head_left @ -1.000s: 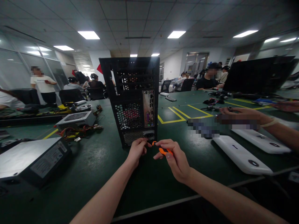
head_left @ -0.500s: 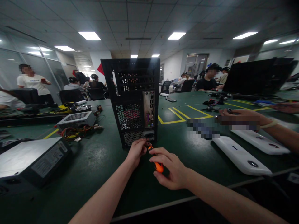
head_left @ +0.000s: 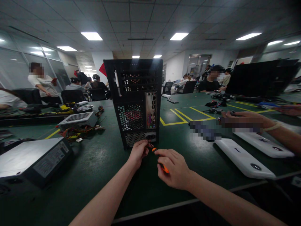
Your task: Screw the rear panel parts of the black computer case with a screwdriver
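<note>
A black computer case stands upright on the green table, its rear panel facing me. At its lower right corner, my left hand is closed in a pinch near the power socket; what sits between its fingertips is hidden. My right hand is wrapped around the orange-and-black handle of a screwdriver. The tool points up and left, toward my left fingertips and the bottom of the case. Its shaft is thin and dark, and I cannot tell whether its tip touches a screw.
Left stand a large power supply and a smaller one with bundled cables. White oblong devices lie right, beside another person's hand. A monitor and cables are farther back.
My right hand has closed more tightly around the screwdriver handle and shifted slightly right. My left hand stays in nearly the same place at the case. A standing person in the background has moved.
</note>
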### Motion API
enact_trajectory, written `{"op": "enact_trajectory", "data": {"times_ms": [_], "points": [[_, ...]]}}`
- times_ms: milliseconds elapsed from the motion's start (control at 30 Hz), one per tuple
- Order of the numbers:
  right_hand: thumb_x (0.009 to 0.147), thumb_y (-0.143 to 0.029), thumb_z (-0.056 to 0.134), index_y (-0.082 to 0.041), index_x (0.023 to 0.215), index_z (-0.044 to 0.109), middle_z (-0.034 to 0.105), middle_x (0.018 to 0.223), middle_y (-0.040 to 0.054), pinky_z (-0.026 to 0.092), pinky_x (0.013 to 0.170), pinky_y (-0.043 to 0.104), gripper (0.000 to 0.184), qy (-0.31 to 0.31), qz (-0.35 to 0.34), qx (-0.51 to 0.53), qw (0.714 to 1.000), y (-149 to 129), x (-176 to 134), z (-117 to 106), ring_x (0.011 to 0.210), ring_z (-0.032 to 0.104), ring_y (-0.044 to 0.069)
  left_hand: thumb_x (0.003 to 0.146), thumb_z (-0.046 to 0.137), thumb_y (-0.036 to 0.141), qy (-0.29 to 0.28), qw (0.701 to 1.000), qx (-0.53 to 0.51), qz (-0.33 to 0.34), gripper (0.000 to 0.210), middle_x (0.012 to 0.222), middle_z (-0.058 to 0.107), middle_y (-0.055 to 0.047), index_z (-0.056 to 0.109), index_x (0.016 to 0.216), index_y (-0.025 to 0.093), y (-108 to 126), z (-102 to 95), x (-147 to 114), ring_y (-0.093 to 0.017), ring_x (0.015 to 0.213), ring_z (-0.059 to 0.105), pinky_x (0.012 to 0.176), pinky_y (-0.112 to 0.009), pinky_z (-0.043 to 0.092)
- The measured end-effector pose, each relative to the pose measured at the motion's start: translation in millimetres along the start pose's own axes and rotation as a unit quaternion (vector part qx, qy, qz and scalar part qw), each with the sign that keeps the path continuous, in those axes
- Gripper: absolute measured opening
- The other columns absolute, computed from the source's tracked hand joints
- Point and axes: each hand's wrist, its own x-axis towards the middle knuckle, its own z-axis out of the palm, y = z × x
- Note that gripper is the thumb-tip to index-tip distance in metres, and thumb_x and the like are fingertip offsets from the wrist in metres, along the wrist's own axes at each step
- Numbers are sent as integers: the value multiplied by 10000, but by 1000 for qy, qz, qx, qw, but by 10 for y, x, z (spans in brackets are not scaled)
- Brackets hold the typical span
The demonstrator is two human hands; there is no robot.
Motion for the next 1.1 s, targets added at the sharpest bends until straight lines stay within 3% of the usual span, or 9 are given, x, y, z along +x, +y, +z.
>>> {"op": "enact_trajectory", "data": {"times_ms": [167,400,533,767,933,1100], "points": [[761,-169,458,-163,834,501,594,923,64,397,616,305,85,-44,-73,-90,992,-65,75,7,705,525,153,659,522,303,4,1000,5,8,213,647,582,-34,557,685,94,1,9,-23,-17,358,347,365,-177,189],[773,-186,488,-166,806,525,590,957,49,421,638,264,53,-14,-10,-39,999,-32,35,3,731,536,125,643,535,289,3,1000,4,6,185,532,532,1,540,628,104,6,14,-16,-23,346,338,360,-179,176],[757,-146,466,-140,904,523,542,1037,95,444,727,260,158,-36,28,-13,999,-13,17,13,915,519,158,639,530,283,5,1000,11,3,181,580,558,-11,549,667,106,6,12,-14,-22,345,342,356,-178,171],[791,-102,427,-130,1018,521,554,1081,125,471,737,310,248,-51,7,-99,994,-69,-29,-39,893,562,191,658,515,283,6,1000,12,14,201,586,551,-4,555,742,105,-38,-8,3,-23,349,354,352,-173,173],[808,-113,395,-140,1067,476,548,1076,141,496,685,334,274,-44,109,-92,989,-182,-82,7,897,569,220,672,500,312,8,999,31,16,199,619,575,-14,530,686,116,-29,-8,-14,-20,333,348,338,-177,133],[774,-148,429,-154,937,485,555,866,88,485,542,313,172,-46,281,4,959,-196,-48,41,690,586,185,679,491,305,8,999,37,18,194,628,585,-19,528,724,119,-6,1,-35,-21,328,348,334,-174,130]]}}
